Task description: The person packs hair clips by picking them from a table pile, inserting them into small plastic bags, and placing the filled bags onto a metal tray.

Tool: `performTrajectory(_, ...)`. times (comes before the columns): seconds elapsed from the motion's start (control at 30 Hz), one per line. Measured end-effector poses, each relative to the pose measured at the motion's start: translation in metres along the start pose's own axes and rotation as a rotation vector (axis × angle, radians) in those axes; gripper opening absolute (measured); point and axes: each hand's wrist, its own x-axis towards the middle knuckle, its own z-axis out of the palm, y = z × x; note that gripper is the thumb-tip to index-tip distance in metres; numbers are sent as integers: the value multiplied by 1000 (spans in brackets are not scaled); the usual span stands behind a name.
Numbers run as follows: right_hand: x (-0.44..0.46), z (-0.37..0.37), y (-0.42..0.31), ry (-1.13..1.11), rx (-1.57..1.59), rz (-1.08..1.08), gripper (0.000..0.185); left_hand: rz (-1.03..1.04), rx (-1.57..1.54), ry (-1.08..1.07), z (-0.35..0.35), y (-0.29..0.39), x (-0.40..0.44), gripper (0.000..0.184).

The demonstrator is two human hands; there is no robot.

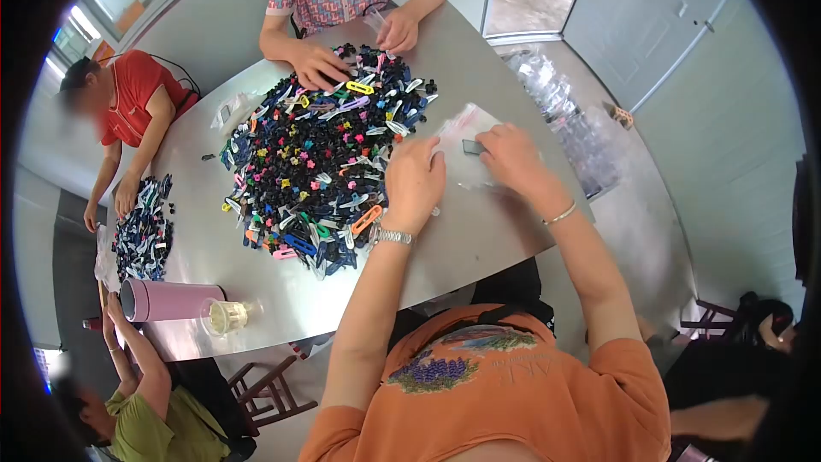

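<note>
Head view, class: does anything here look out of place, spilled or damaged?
Clear plastic lies on the floor beside the table, away from the work, so it looks out of place, though it may be stored there. Hair clips are loosely piled; no damage is clear.

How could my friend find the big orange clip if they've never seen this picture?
Find the shiny grey table, then the huge pile of hair clips on it. Look at the pile's edge beside the left hand and its silver watch. There lies the orange clip, its long bright frame setting it apart from the long blue clip nearby.
</note>
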Motion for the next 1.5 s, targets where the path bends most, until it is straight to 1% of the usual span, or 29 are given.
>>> performTrajectory(0.03, -3, 2, 2, -4, 6, -3, 23, -6, 5, -1, 7, 1, 4, 23)
performTrajectory(0.1, -9, 0, 4, 146, 101, -5, 25, 83, 274, -154, 22, -1, 14, 22)
performTrajectory(0.13, -13, -3, 4, 141, 104, -8, 25, 76, 275, -154, 30, -4, 16, 22)
performTrajectory(0.2, -19, -12, 7, 259, 169, 54, 27, 87, 382, -287, 40, -6, 19, 15)
performTrajectory(0.3, -31, -11, 14, 336, 286, 97, 25, 109, 380, -261, 41, -8, 21, 9)
performTrajectory(0.43, -34, -16, 13, 303, 328, 113, 26, 83, 305, -176, 32, -9, 20, 7)
performTrajectory(0.5, -29, -16, 8, 287, 333, 147, 25, 68, 151, 14, 23, -10, 21, 10)
performTrajectory(0.63, -14, -19, -7, 226, 308, 127, 23, 0, 77, 110, -1, -12, 22, 10)
performTrajectory(0.7, -7, -16, -14, 160, 218, 95, 22, -369, -214, 9, -12, -12, 21, 14)
performTrajectory(0.73, -5, -15, -18, 159, 221, 90, 22, -471, -481, 11, -13, -16, 20, 17)
performTrajectory(0.77, -3, -15, -22, 112, 117, 100, 28, -472, -479, 17, -16, -19, 18, 17)
performTrajectory(0.83, 5, -23, -37, 65, 13, 103, 34, -763, -997, -2, -29, -16, 16, 16)
performTrajectory(0.87, 8, -27, -47, 179, 180, -8, 42, -810, -1112, -9, -33, -14, 14, 13)
performTrajectory(0.9, 10, -30, -59, 289, 349, -119, 51, -814, -1115, -2, -33, -16, 12, 13)
performTrajectory(0.97, 12, -28, -90, 293, 369, -152, 57, -987, -1424, 33, -31, -23, 7, 10)
performTrajectory(1.0, 14, -26, -99, 302, 390, -181, 64, -965, -1433, 6, -36, -19, 4, 12)
performTrajectory(1.03, 17, -23, -102, 298, 391, -190, 64, -964, -1435, 16, -37, -17, 2, 12)
performTrajectory(1.1, 23, -10, -107, 398, 307, -289, 54, -970, -1305, 83, -39, -16, -4, 14)
performTrajectory(1.13, 23, -3, -107, 391, 315, -298, 54, -878, -1185, 53, -41, -22, -7, 22)
performTrajectory(1.17, 23, 5, -104, 339, 439, -272, 45, -883, -1183, 69, -44, -25, -12, 22)
performTrajectory(1.2, 24, 10, -104, 285, 560, -243, 37, -859, -1034, 83, -55, -12, -12, 26)
performTrajectory(1.23, 24, 14, -111, 280, 564, -252, 37, -833, -887, 93, -63, -4, -14, 31)
performTrajectory(1.27, 24, 17, -120, 317, 984, -60, 30, -767, -765, 126, -68, -4, -18, 37)
performTrajectory(1.3, 22, 18, -125, 343, 1394, 151, 24, -769, -768, 134, -68, -3, -21, 37)
performTrajectory(1.33, 21, 17, -124, 337, 1391, 146, 24, -773, -811, 222, -67, -3, -23, 37)
performTrajectory(1.37, 20, 14, -123, 232, 1495, 188, 26, -775, -851, 308, -67, -2, -24, 36)
performTrajectory(1.4, 18, 11, -123, 123, 1595, 234, 27, -779, -852, 312, -67, -2, -23, 36)
performTrajectory(1.43, 16, 10, -125, 116, 1594, 236, 27, -767, -1066, 290, -67, -1, -22, 34)
performTrajectory(1.5, 15, 8, -130, -31, 1590, 221, 27, -717, -1492, 244, -68, -2, -17, 31)
